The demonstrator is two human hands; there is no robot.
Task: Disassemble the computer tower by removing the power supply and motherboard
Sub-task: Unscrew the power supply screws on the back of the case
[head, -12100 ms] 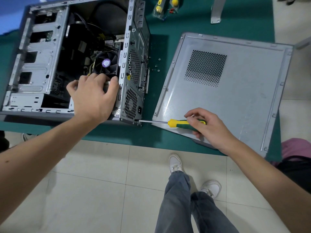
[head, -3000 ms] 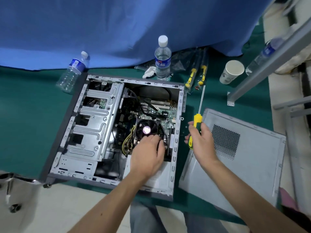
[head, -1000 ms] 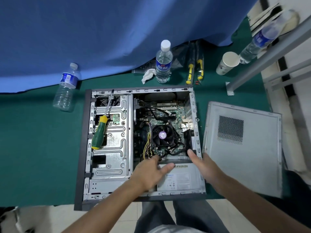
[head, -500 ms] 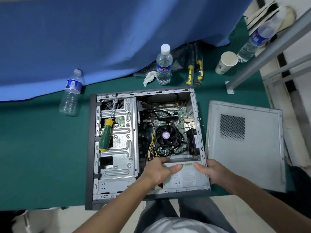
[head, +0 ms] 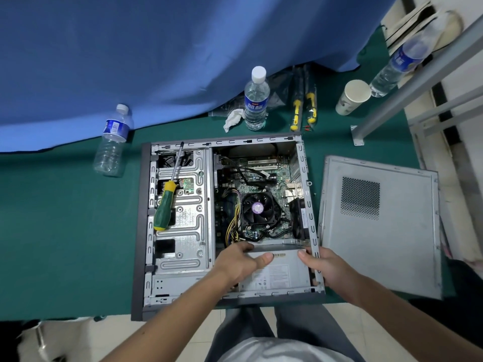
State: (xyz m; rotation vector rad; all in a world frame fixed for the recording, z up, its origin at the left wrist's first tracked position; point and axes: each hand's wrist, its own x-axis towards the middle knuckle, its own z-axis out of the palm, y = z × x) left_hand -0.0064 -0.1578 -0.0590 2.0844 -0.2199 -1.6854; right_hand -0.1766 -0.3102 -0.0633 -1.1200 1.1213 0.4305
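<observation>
1. Head view: I am looking down at the computer tower (head: 180,257) lying open on its side on the green worktop (head: 65,231).
2. My left hand (head: 239,265) is gripping the power supply (head: 277,273) at its left end, fingers curled over the far edge and thumb lying across the top face.
3. My right hand (head: 324,267) is grasping the power supply's right end, thumb on top by the tower's right rail, the other fingers hidden behind it.
4. The power supply is sitting in the near right corner of the tower, just in front of the motherboard (head: 261,178).
5. The motherboard is lying in the tower's right half, with the black cooler fan (head: 257,208) on it.
6. A screwdriver (head: 166,205) with a green and yellow handle is resting on the drive cage (head: 188,231) in the left half, apart from both hands.
7. The side panel (head: 379,226) is lying flat just right of the tower.
8. Beyond the tower, an upright water bottle (head: 256,100), a paper cup (head: 352,96) and two packaged screwdrivers (head: 304,105) are standing or lying near the blue cloth (head: 183,48); another bottle (head: 112,142) is lying to the left.
</observation>
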